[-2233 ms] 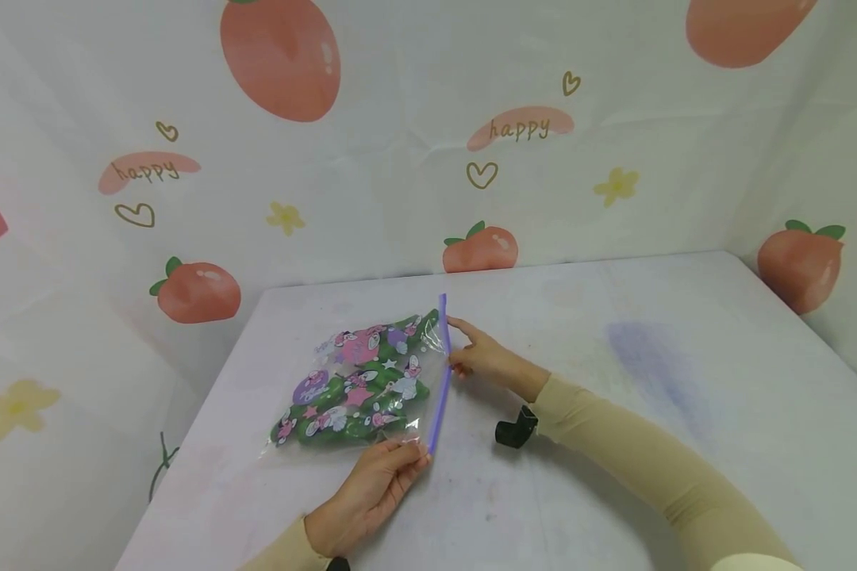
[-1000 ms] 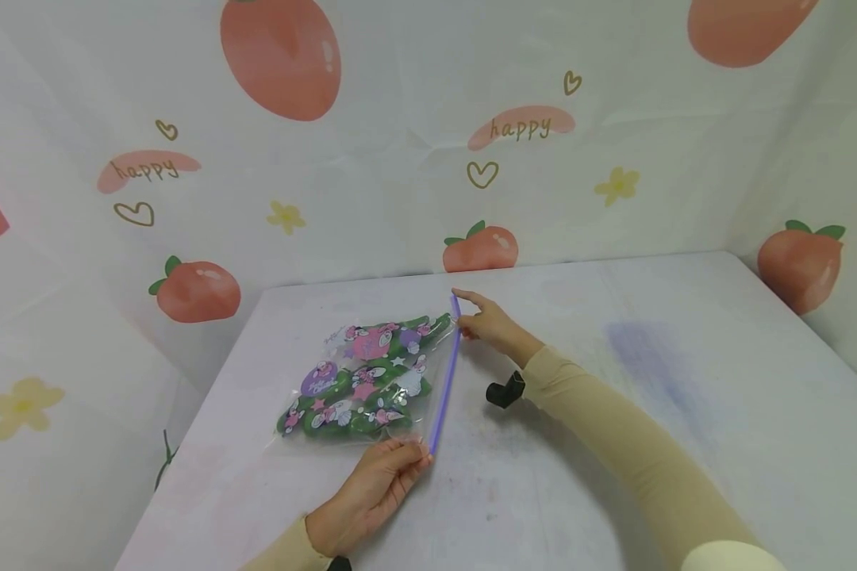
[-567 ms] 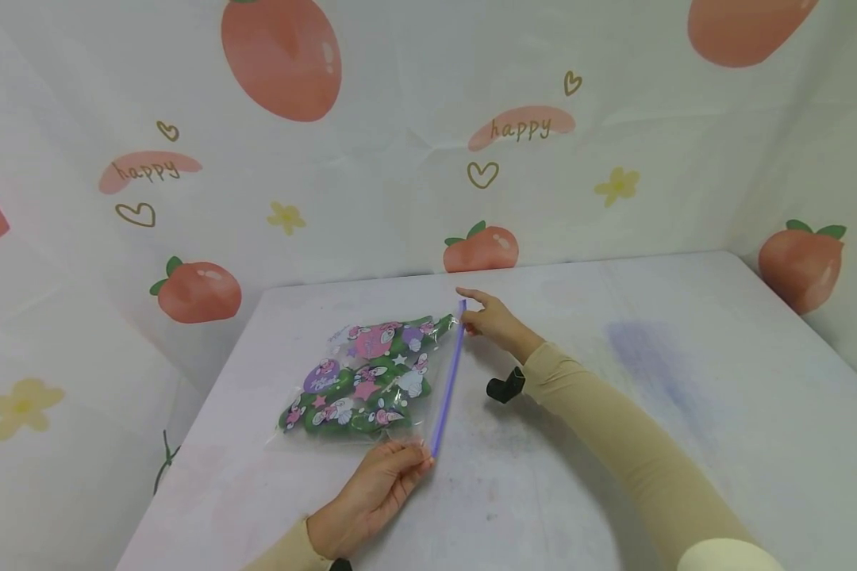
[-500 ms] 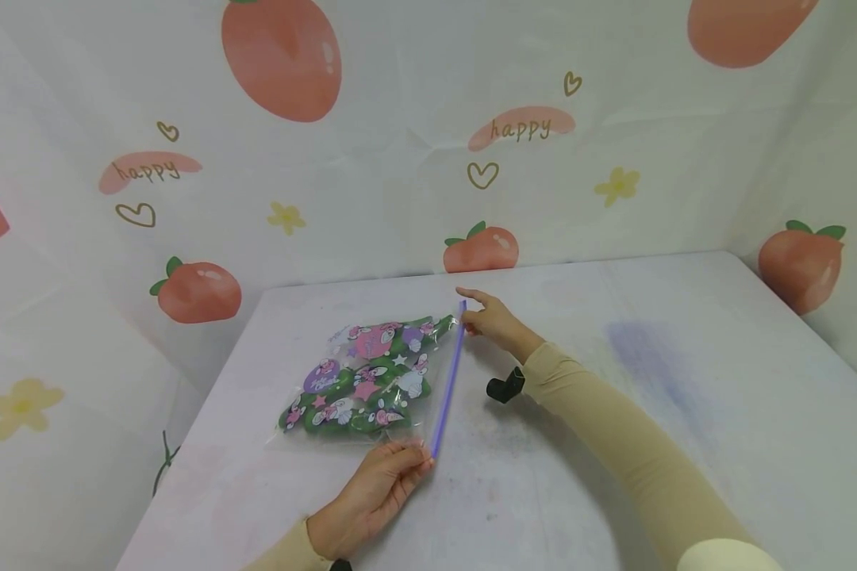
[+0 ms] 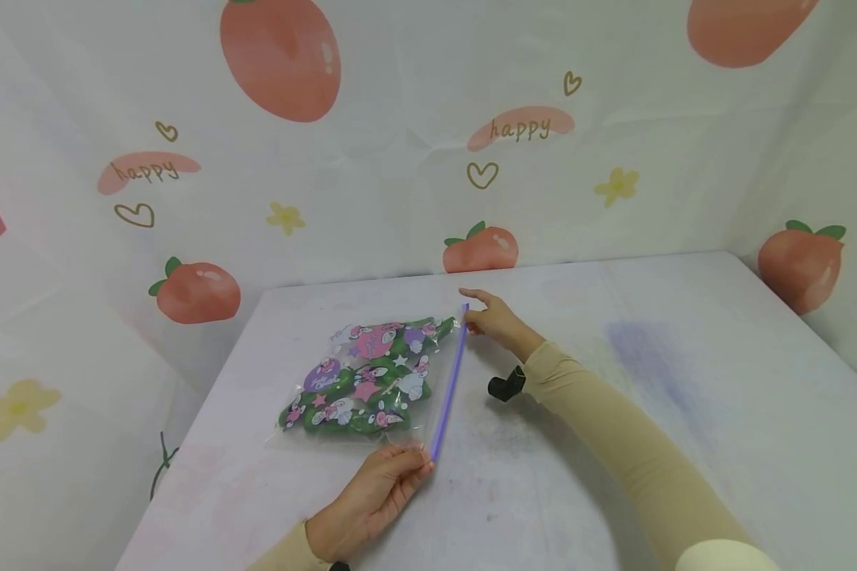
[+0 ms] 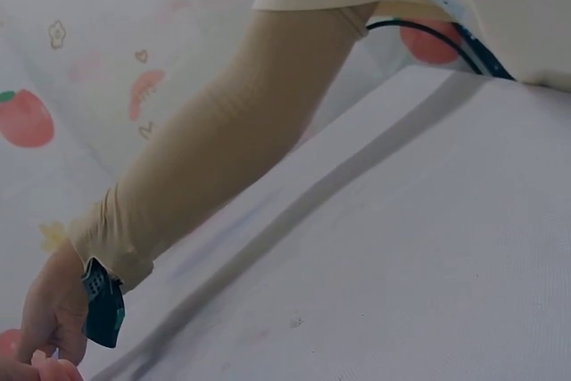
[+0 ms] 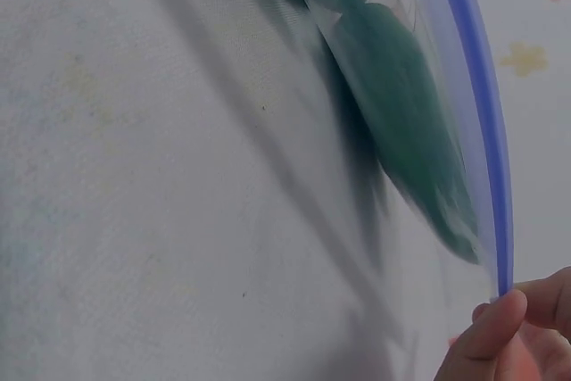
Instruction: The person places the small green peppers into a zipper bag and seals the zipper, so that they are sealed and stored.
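Observation:
A clear plastic zip bag (image 5: 371, 373) with pink and purple cartoon prints lies on the table, filled with several long green vegetables (image 7: 406, 109). Its purple zip strip (image 5: 448, 396) runs along the bag's right side. My left hand (image 5: 382, 488) pinches the near corner of the bag, at the strip's near end. At the far end, my right hand (image 5: 496, 321) pinches the strip between thumb and fingers, with the index finger stretched out beyond it. The right wrist view shows the right fingertips (image 7: 504, 318) on the strip's end. Only a little of the left hand shows in the left wrist view.
The white table (image 5: 614, 444) has a bluish stain on its right part. A curtain (image 5: 400, 174) printed with peaches stands behind it. A black wrist camera (image 5: 507, 386) hangs under the right wrist. A dark green cord (image 5: 163, 464) hangs at the left edge.
My right hand has moved from the middle of the zip strip to its far end. The strip's far end has shifted right. My left hand has kept its grip on the near corner.

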Action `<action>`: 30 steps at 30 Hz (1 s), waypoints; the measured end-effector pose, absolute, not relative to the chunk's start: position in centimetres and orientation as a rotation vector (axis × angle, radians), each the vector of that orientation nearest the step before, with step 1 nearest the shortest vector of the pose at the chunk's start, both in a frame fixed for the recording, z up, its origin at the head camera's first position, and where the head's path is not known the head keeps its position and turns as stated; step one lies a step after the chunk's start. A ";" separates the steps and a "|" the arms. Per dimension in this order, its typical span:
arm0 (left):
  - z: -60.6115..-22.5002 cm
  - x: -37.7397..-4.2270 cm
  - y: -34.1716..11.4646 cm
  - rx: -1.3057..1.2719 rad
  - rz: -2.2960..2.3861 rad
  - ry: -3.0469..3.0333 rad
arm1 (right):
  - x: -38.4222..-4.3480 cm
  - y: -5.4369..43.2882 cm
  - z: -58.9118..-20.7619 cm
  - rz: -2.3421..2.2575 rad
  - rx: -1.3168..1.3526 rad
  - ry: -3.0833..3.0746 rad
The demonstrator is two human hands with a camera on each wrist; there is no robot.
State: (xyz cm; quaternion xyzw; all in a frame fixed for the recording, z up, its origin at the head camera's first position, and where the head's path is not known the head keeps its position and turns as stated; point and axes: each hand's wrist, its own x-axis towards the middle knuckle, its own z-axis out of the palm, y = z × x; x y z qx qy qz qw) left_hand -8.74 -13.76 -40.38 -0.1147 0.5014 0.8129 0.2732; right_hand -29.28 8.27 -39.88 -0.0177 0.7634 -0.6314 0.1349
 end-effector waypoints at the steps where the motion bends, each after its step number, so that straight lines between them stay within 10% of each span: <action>1: -40.4 -8.7 -13.8 -0.307 2.188 1.342 | -29.3 8.3 -39.9 -1.829 -0.051 2.211; 30: -34.3 -8.6 -17.2 0.276 1.628 1.700 | -26.5 8.1 -40.8 -1.944 -0.108 1.961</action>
